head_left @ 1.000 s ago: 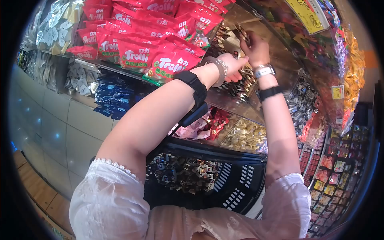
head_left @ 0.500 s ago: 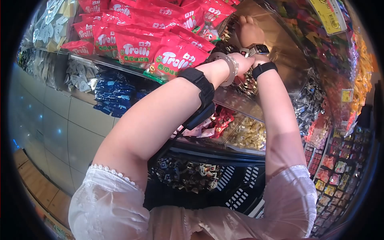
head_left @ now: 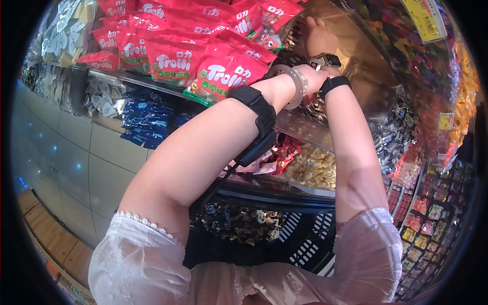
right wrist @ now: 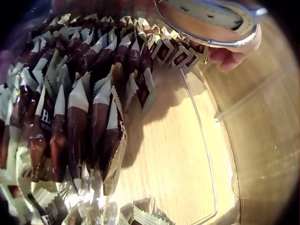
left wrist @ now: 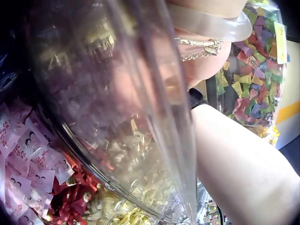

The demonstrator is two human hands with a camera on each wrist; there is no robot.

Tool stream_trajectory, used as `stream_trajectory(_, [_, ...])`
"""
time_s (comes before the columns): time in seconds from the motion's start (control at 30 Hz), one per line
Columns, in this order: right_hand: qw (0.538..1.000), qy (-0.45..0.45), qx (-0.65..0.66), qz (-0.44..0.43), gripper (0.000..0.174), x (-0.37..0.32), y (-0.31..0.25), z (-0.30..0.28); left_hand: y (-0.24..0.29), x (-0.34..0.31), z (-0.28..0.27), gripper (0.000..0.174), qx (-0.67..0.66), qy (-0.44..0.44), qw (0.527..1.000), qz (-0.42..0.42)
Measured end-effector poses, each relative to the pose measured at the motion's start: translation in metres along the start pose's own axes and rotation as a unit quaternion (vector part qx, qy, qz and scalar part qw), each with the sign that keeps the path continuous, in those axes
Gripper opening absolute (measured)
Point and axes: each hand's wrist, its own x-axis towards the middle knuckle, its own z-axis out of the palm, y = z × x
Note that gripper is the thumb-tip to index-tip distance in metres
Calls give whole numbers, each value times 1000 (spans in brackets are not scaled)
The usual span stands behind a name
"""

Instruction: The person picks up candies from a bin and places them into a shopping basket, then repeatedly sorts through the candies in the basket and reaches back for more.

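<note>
My right hand [head_left: 319, 39] reaches deep into a clear-walled bin, its back to the head camera and its fingers toward the far end. Brown wrapped candies [right wrist: 84, 126] with cream twisted ends stand packed in rows there. In the right wrist view, bent fingers [right wrist: 227, 60] show right at the last candies of a row; what they hold is hidden. My left hand [head_left: 315, 77], wearing a bangle [left wrist: 220, 28], is beside the right wrist, over the same candies. Its fingers are hidden behind that wrist, and a blurred clear plastic edge [left wrist: 164, 108] covers part of its view.
Red Trolli bags [head_left: 221, 73] are piled left of the bin. Nearer me lie gold candies [head_left: 315, 170] and red packets [head_left: 287, 154]. Below the arms is a black basket [head_left: 284, 246] with candies [head_left: 244, 223] in it. The bin's bare wooden floor [right wrist: 164, 150] shows beside the rows.
A second ago my right hand held up wrapped candies; it has since gone down into the far end of the bin, turning its back upward. My left hand has shifted right, against the right wrist.
</note>
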Motion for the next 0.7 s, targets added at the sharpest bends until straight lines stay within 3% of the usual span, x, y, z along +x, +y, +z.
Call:
stream_trajectory(0.13, [997,-35,47,52,13,0,2,11,-2,3,0,55,6,0,1000,0])
stream_trajectory(0.3, [992,-28,121,21,16,-2,0,19,0,0,1,56,5,-2,1000,-4])
stream_trajectory(0.4, [992,6,126,-3,19,-6,2,16,-3,6,0,56,19,-5,1000,-14])
stream_trajectory(0.53, [994,-15,106,15,20,-9,-3,-5,-3,6,0,57,33,-15,999,-14])
stream_trajectory(0.6, [998,9,21,-64,20,-11,1,-13,-3,5,1,56,36,6,999,-13])
stream_trajectory(0.63, [998,11,21,-58,20,-11,5,-23,-4,4,0,56,41,4,999,-14])
stream_trajectory(0.7, [970,76,-106,-206,20,-19,16,-55,-12,5,3,53,162,6,984,75])
